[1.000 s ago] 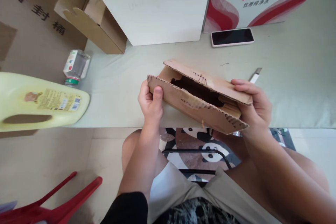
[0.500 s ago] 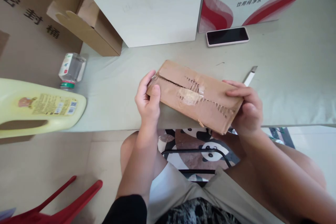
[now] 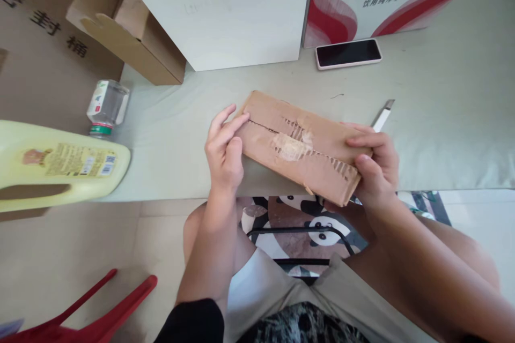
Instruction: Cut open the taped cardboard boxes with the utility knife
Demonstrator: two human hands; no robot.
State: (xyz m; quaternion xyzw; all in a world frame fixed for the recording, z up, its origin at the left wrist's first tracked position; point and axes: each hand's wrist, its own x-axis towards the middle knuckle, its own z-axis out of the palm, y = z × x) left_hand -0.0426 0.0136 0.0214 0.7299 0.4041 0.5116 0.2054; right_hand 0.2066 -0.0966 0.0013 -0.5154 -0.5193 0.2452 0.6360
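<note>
Brown corrugated-cardboard box (image 3: 300, 147) folded over, seam not quite closed

Folding both flaps (image 3: 322, 123) down looks done; what is left, I judge, is the left stretch of the seam (image 3: 263, 127), where a thin dark gap shows. The box sits between my hands, aslant above the front edge of the pale-green cloth-covered tabletop (image 3: 173, 161). My right hand (image 3: 380, 163) curls round its right end, fingers on top, holding it. My left hand (image 3: 222, 155) is loosely spread, index finger on the seam's left end, no firm grip visible. A second ago the flaps stood raised; half a second ago my left thumb overlapped the box.
</note>
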